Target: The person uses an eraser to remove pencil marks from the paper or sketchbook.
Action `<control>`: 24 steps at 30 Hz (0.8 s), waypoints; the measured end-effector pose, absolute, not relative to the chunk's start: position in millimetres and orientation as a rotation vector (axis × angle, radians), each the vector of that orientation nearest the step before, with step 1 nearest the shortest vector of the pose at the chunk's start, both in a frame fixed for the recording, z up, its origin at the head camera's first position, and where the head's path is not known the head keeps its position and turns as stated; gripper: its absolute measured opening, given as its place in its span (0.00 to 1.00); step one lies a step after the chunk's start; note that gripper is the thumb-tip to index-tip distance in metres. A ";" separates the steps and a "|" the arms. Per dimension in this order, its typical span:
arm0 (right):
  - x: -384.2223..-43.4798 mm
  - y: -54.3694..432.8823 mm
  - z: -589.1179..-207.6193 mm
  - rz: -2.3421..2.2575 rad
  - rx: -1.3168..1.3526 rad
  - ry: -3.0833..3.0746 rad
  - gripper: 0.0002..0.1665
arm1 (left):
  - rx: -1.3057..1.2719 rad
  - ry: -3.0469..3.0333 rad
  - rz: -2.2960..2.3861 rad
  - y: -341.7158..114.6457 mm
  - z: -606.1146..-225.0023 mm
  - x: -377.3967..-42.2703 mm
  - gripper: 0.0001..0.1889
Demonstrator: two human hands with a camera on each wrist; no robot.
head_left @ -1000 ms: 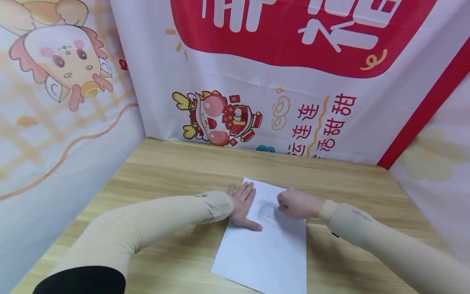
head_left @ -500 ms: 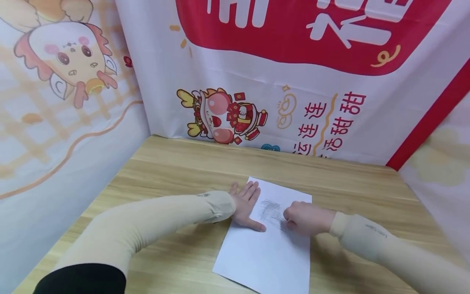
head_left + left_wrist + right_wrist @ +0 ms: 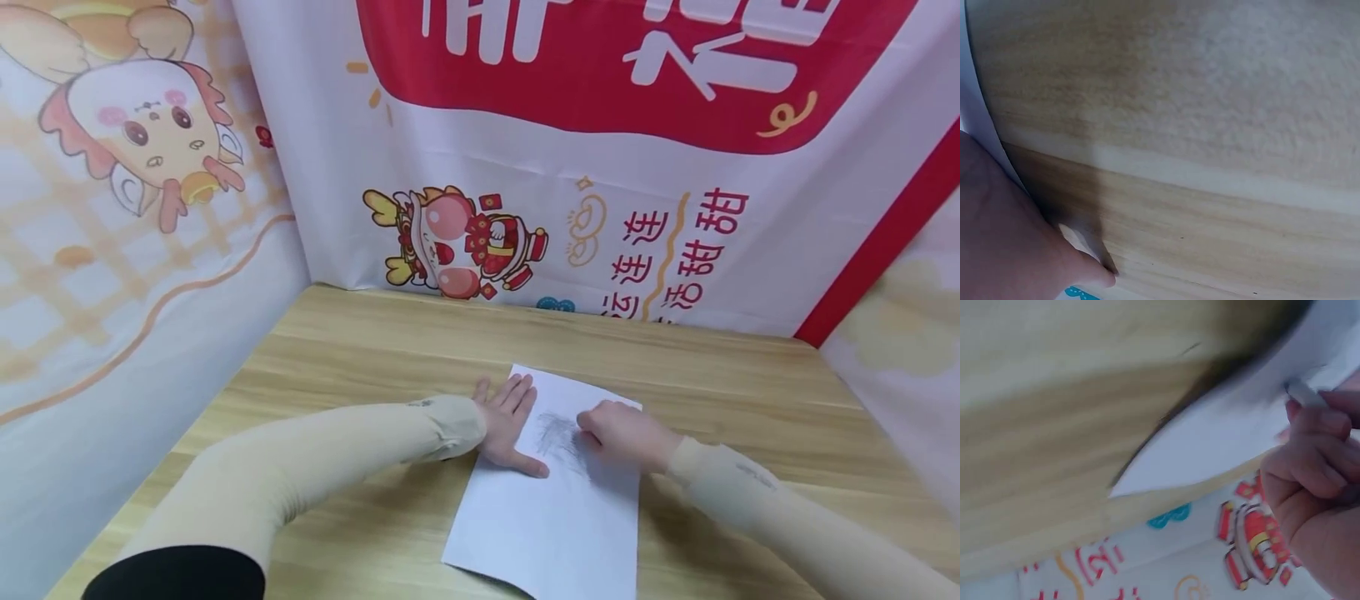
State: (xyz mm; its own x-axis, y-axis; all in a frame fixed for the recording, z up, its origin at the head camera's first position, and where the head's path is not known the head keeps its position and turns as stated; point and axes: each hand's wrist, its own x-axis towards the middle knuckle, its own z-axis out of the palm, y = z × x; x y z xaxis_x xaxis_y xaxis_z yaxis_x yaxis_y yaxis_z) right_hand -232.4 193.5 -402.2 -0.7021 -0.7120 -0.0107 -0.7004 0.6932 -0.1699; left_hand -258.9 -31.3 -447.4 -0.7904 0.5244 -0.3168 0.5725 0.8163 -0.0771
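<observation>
A white sheet of paper (image 3: 547, 533) lies on the table with grey pencil scribbles (image 3: 557, 442) across its upper half. Spread over the paper's left edge, my left hand (image 3: 510, 425) presses it down with straight fingers, the thumb pointing towards the near right. My right hand (image 3: 622, 433) is at the right of the scribbles, fingers curled. In the right wrist view it pinches a small white eraser (image 3: 1305, 394) with a darkened end against the sheet; in the head view the fingers hide the eraser. The left wrist view shows only part of the left hand (image 3: 1016, 244) at the paper's edge.
The wood-grain table (image 3: 360, 350) reaches back to a hanging printed cloth (image 3: 465, 150) with red lettering and a cartoon figure. Another patterned cloth (image 3: 135, 275) hangs along the left side. Small dark specks (image 3: 1191, 348) show on the table in the right wrist view.
My right hand has moved back and forth over the scribbles, and now sits slightly farther up the sheet than half a second ago. My left hand stays on the paper.
</observation>
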 end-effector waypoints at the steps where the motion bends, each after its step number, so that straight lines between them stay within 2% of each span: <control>1: -226.4 194.9 -400.0 -0.260 -1.196 2.785 0.09 | 0.850 2.720 -0.243 -30.0 -447.4 -259.2 0.70; 4: -215.7 198.4 -393.6 -0.296 -1.234 2.676 0.14 | 0.872 2.712 -0.233 -27.7 -449.5 -262.9 0.71; 8: -225.8 197.5 -387.3 -0.326 -1.131 2.655 0.10 | 0.844 2.700 -0.243 -29.0 -450.3 -269.6 0.71; 11: -241.4 194.5 -390.2 -0.442 -0.906 2.758 0.06 | 0.823 2.699 -0.249 -31.8 -449.7 -273.7 0.71; 16: -252.0 188.7 -401.5 -0.678 -0.602 2.816 0.09 | 0.798 2.674 -0.234 -36.3 -448.2 -276.4 0.72; 21: -246.0 184.7 -401.2 -0.697 -0.694 2.748 0.11 | 0.790 2.659 -0.218 -38.0 -447.4 -277.1 0.73; 24: -247.5 182.9 -400.2 -0.703 -0.638 2.796 0.13 | 0.777 2.671 -0.224 -39.3 -447.8 -277.7 0.73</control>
